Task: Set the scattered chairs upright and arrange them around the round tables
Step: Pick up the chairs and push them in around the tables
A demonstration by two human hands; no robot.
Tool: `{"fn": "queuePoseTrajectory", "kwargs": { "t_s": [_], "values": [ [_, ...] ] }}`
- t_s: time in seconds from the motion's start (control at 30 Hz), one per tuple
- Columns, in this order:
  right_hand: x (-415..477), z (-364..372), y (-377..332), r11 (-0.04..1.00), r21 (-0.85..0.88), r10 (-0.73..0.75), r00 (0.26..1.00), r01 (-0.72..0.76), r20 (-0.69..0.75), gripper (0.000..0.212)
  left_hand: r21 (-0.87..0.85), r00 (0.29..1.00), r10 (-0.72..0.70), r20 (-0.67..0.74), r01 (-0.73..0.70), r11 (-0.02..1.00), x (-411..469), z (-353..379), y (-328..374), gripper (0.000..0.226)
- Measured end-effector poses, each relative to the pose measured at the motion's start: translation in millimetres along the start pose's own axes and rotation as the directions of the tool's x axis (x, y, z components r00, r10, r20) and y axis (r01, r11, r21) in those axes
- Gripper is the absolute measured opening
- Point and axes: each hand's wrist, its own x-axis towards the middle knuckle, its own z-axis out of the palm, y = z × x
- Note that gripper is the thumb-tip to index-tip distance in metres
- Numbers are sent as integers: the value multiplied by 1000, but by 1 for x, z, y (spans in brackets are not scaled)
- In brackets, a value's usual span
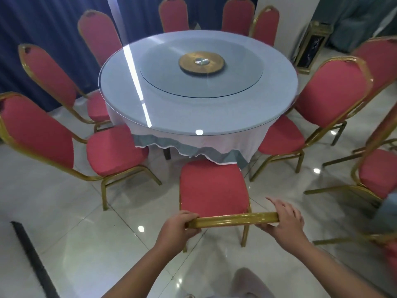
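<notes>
1. Hands at lower centre: left hand curls round the left end of a gold metal top rail; right hand clasps its right end, fingers over, thumb under.
2. Rail runs left to right, equally near both hands, atop the upright red-cushioned gold-framed chair, seat pointing away.
3. Straight ahead, towards mid-frame, stands the round glass-topped, white-clothed surface; the seat front nearly meets its drape, so a short straight push seems likely.

no legible text, labels, brands or numbers on any surface in view
</notes>
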Motion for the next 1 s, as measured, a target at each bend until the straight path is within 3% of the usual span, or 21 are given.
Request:
{"fn": "queuePoseTrajectory", "kwargs": {
  "t_s": [0.17,0.33,0.53,0.67,0.8,0.9,1.0],
  "values": [
    [51,5,-25,999,-37,38,999,-37,19,56,-9,1000,-31,0,31,999,51,-30,-1,30],
    [119,6,-54,999,-31,9,999,-8,40,60,-65,988,-148,-49,145,987,109,-64,8,34],
    [165,16,-94,999,-33,-14,992,18,125,60,164,962,-202,-184,233,958,158,-95,10,31],
    [171,4,-106,998,-55,-5,962,21,271,67,181,935,-248,-254,298,937,165,-96,9,37],
    [170,-19,-128,975,-22,-207,947,219,247,61,99,938,-289,-190,312,945,152,-97,1,70],
    [170,-24,-179,918,219,-384,876,329,293,44,-2,920,-368,-131,371,929,131,-113,-16,64],
    [170,-7,-230,874,320,-469,805,366,363,33,-78,921,-371,-118,364,928,108,-139,-38,55]
  ]
}}
